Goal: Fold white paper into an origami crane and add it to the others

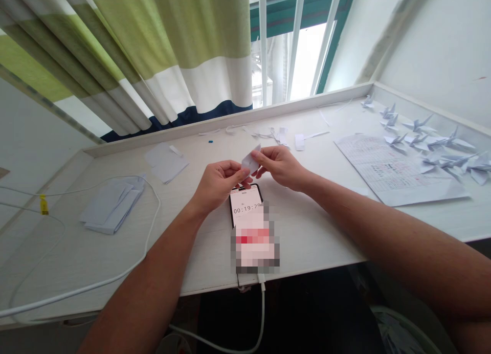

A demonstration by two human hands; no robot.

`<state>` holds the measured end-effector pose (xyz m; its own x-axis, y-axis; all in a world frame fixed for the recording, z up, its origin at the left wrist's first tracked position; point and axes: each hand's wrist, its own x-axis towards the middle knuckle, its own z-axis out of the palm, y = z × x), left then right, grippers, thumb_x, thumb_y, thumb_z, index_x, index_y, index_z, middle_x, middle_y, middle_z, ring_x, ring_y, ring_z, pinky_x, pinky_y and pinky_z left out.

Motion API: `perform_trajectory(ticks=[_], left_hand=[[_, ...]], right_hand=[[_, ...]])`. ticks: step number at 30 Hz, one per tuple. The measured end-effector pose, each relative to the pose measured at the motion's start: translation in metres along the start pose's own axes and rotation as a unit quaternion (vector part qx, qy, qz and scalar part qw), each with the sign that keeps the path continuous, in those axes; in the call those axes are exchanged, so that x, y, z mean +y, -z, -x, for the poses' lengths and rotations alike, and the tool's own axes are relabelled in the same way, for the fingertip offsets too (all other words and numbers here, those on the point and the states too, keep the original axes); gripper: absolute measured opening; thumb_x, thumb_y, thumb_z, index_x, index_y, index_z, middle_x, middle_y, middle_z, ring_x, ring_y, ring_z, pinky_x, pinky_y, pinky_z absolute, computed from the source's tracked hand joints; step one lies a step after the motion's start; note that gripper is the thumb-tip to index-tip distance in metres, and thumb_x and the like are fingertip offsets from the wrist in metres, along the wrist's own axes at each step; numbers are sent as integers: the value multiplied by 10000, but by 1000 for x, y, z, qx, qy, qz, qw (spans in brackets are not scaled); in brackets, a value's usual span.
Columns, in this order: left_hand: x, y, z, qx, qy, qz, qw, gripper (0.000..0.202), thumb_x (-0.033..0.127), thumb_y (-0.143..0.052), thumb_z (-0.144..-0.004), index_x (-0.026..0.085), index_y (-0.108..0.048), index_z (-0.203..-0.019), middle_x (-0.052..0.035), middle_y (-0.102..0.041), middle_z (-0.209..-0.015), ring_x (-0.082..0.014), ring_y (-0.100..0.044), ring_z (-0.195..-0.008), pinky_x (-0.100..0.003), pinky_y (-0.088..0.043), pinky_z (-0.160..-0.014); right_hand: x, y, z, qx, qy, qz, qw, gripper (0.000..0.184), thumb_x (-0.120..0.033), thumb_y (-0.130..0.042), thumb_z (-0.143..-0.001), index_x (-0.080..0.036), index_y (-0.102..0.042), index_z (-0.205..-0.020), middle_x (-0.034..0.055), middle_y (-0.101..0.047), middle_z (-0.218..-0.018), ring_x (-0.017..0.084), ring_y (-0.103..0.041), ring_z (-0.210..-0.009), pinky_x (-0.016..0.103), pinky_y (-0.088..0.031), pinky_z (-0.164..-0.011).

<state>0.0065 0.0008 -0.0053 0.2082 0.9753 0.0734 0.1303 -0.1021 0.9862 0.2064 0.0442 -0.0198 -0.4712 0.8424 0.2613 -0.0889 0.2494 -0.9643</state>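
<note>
A small folded piece of white paper (pixel 251 162) is held up between my two hands, above the far end of a phone. My left hand (pixel 222 182) pinches its lower left edge between thumb and fingers. On the other side, my right hand (pixel 279 166) grips the upper right part, thumb in front. The phone (pixel 247 198) lies on the desk just below, its screen showing a running time and its lower part pixelated. Several folded paper cranes (pixel 418 139) stand at the right of the desk.
A printed sheet (pixel 399 177) lies under some of the cranes. Paper stacks (pixel 113 203) and loose sheets (pixel 165 162) rest at the left. Paper scraps (pixel 282 136) lie behind my hands. A white cable (pixel 153 226) loops across the left; another cable (pixel 263 308) hangs from the phone over the desk edge.
</note>
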Motion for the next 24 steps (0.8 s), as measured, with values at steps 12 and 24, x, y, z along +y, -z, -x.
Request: perform_trajectory(ticks=[12,24], left_hand=[[-2,1,0,14,-40,-30,999,387,548,-755,-911,164,-796,-919,-81,-812,-873,-210,-759,-795,-328,-587,-738],[-1,0,2,56,-49,-81,994,389,554,-823,-845,171,-811,-908,-85,-817,-815,-226,-775,-746,-319,-587,-687]], right_hand=[[-5,-3,3,8,38,72,997,533,-634,-670,-962,-159,-682,-721,26,-688,-644,111,-586,-582,267,-469,-559],[0,-2,-1,53,85,49,994,330,-510,-769,-932,-186,-712,-961,25,-709,-840,165,-690,-780,323,-561,-709]])
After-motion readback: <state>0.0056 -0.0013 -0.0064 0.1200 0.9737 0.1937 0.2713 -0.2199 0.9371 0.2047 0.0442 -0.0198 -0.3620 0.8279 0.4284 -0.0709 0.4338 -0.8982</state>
